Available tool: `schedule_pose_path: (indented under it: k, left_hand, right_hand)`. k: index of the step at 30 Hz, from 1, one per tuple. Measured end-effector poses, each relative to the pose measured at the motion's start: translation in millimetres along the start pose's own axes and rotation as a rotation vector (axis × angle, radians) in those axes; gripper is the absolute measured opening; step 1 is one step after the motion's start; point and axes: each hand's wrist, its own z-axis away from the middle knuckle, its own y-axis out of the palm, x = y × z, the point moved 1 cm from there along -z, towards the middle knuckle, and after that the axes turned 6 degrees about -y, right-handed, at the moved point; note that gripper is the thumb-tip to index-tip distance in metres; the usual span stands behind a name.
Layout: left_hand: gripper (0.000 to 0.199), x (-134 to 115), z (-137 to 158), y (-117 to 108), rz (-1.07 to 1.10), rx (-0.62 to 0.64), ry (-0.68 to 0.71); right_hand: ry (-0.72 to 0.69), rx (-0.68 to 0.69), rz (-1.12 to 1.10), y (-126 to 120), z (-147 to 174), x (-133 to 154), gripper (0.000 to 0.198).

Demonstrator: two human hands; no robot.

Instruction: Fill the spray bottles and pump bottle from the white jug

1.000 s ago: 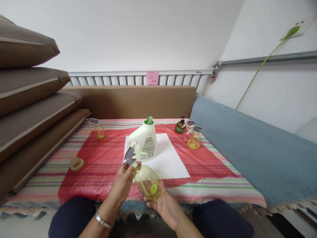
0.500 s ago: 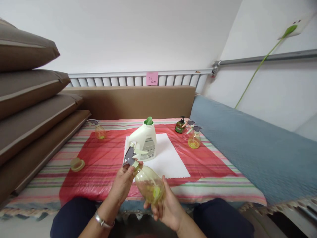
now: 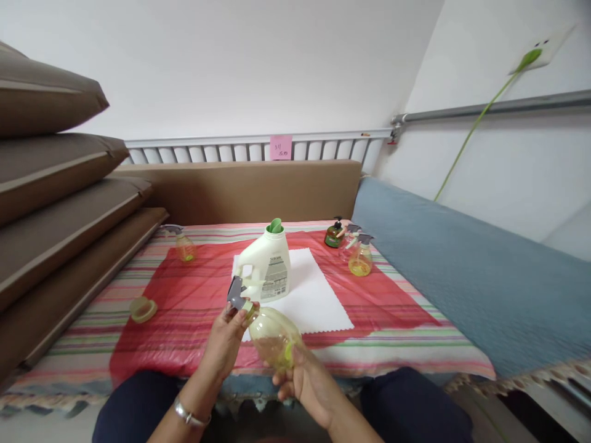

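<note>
A clear yellow-green spray bottle (image 3: 270, 329) lies tilted between my hands, its grey trigger head pointing to the upper left. My left hand (image 3: 225, 341) grips it at the collar, just under the head. Around the base is my right hand (image 3: 307, 384), fingers curled beneath and partly hidden. A little yellow-green shows inside near the bottom. Just behind the trigger head, a large cream detergent jug (image 3: 272, 267) stands upright, with a green spout (image 3: 276, 226) at its open top. It rests on a white scalloped-edge sheet (image 3: 318, 307).
Another spray bottle (image 3: 185, 248) stands at the left, and a pale round cap (image 3: 143, 309) lies nearer me. At the right are a yellowish spray bottle (image 3: 361, 261), a pinkish one (image 3: 347, 249) and a dark green pump bottle (image 3: 333, 235). Brown cushions (image 3: 69, 203) are stacked at left.
My right hand has turned slightly around the bottle's base, its thumb now lower against the side. The trigger head has dipped a little. The view has shifted slightly.
</note>
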Motion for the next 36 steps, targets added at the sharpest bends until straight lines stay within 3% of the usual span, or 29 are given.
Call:
schedule_pose_path:
  k: [5,12,19,21,23,25,27,30,33,36]
  left_hand:
    - [0.028,-3,1,-2,0.031,-0.056,0.017]
    - [0.025,-4,0,1,0.069,-0.075,0.049]
    - [0.024,-2,-2,2,0.083,-0.099,0.065]
    - [0.024,-3,-2,1,0.071,-0.089,0.047]
    - [0.026,-3,-2,0,0.043,-0.066,0.016]
    - [0.028,-3,-1,-1,0.013,-0.046,-0.014]
    - [0.029,-2,-2,-4,-0.003,-0.047,-0.025]
    - [0.027,-3,-4,-6,-0.009,-0.073,-0.004]
    - [0.025,-5,-6,-6,-0.001,-0.084,0.017]
    - [0.024,-8,-5,-4,-0.004,-0.08,0.008]
  right_hand:
    - [-0.104,-0.029,0.04,9,1,7,0.045]
    - [-0.293,-0.198,0.164,19,2,11,0.079]
    - [-0.371,-0.22,0.241,27,7,16,0.081]
    - [-0.333,-0.223,0.213,24,5,17,0.074]
    - [-0.161,-0.179,0.146,19,1,15,0.06]
    - [0.08,-0.109,0.069,13,-3,13,0.066]
    - [0.213,-0.051,0.019,10,-3,13,0.077]
    - [0.077,-0.033,0.009,14,2,16,0.074]
    - [-0.097,-0.122,0.072,20,7,18,0.092]
    - [-0.086,-0.154,0.088,18,4,15,0.076]
